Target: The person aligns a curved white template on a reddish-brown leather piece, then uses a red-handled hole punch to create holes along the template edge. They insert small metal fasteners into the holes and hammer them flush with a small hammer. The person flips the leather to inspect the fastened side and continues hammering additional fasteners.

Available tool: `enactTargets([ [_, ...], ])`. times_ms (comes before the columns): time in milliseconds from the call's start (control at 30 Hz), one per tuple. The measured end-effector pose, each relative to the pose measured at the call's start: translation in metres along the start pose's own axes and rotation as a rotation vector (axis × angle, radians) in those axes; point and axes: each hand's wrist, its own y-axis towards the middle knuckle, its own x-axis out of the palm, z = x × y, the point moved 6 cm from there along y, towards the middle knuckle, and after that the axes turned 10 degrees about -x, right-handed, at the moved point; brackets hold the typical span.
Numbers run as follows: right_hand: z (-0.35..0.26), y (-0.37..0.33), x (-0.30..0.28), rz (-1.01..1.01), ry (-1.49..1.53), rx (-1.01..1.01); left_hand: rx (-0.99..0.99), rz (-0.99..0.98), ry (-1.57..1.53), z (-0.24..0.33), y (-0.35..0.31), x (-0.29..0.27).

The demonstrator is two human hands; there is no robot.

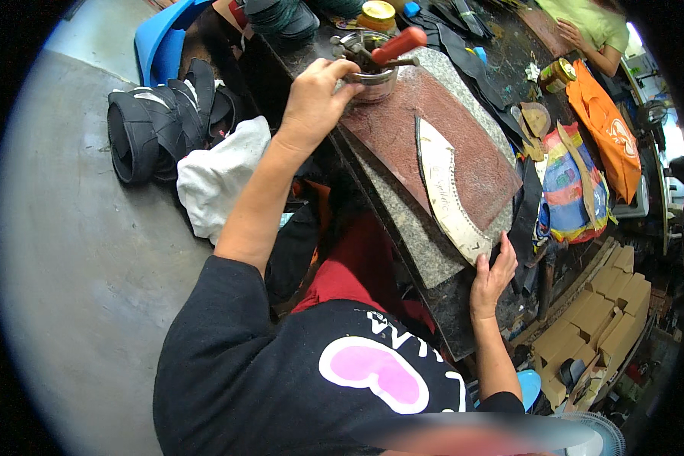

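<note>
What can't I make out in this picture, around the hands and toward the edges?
All in the head view:
Jar: the tools in its mouth, including a red-handled one, hide much of its inside.
Left hand: it hides some of its own fingers, so its grip is unclear.
Person in a yellow-green top: cut off by the upper edge.
Pale and reddish shape: blurred, cut off by the lower edge.

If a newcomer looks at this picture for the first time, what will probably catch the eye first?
Probably the curved whitish template on the reddish-brown board, its near end by the right hand. Next, the red handle above the clear jar, beside the left hand; then the orange bag toward the picture's right.
</note>
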Motion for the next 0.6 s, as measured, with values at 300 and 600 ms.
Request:
enactTargets([
  [300, 0.003, 0.0, 0.001, 0.028, -0.013, -0.065, 0.03, 0.126, 0.007, -0.033, 0.007, 0.024],
  [600, 0.01, 0.003, 0.002, 0.07, -0.007, -0.072, 0.126, 0.211, -0.031, -0.002, -0.011, -0.003],
])
